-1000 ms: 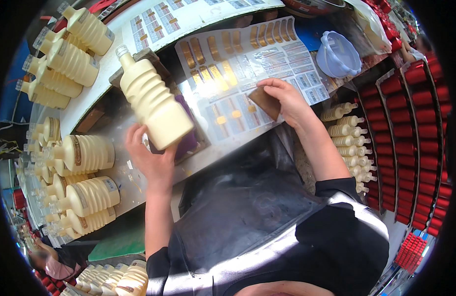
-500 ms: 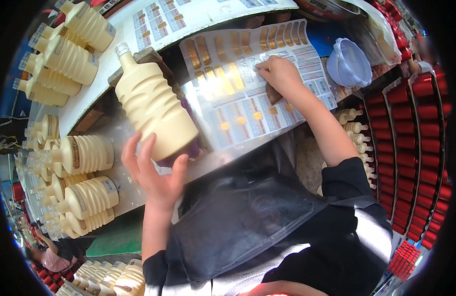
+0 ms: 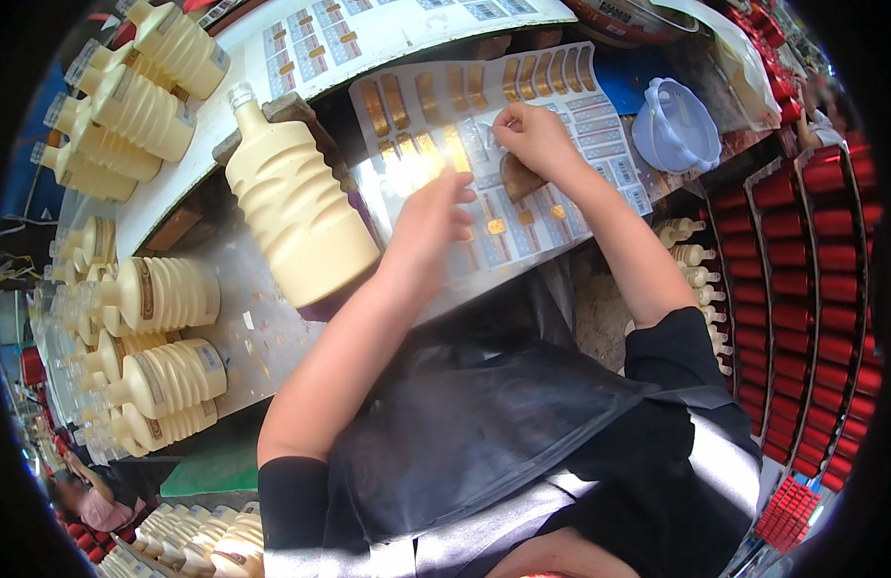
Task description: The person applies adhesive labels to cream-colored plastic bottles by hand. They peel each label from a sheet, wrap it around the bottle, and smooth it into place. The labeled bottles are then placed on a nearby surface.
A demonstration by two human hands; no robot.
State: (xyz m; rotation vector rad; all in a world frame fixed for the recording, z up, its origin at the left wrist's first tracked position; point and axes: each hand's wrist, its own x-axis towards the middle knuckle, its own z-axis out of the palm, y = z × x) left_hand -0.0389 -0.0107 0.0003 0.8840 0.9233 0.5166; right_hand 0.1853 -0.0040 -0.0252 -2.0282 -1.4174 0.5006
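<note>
A large cream bottle [image 3: 296, 197] with a rippled body and a clear neck lies tilted on a rest in front of me. To its right, a sheet of labels [image 3: 590, 125] bears gold strips and small printed stickers. My right hand [image 3: 537, 144] is over the sheet's middle, thumb and fingers pinched at a pale label's edge. Under that palm shows a flat brown piece [image 3: 518, 180]; whether I hold it, I cannot tell. My left hand [image 3: 431, 226], blurred, hovers over the sheet's left part, fingers apart and nothing seen in them.
Cream bottles [image 3: 166, 289] lie stacked along the left. A second label sheet [image 3: 315, 43] is on the white board [image 3: 199, 159] at the back. A lilac basket [image 3: 677, 130] stands right of the labels. Red cylinders [image 3: 802, 289] fill racks at far right. Other people are in the background.
My left hand has left the cream bottle's base and moved right, over the label sheet. My right hand has shifted slightly left, its fingers raised a little from the sheet.
</note>
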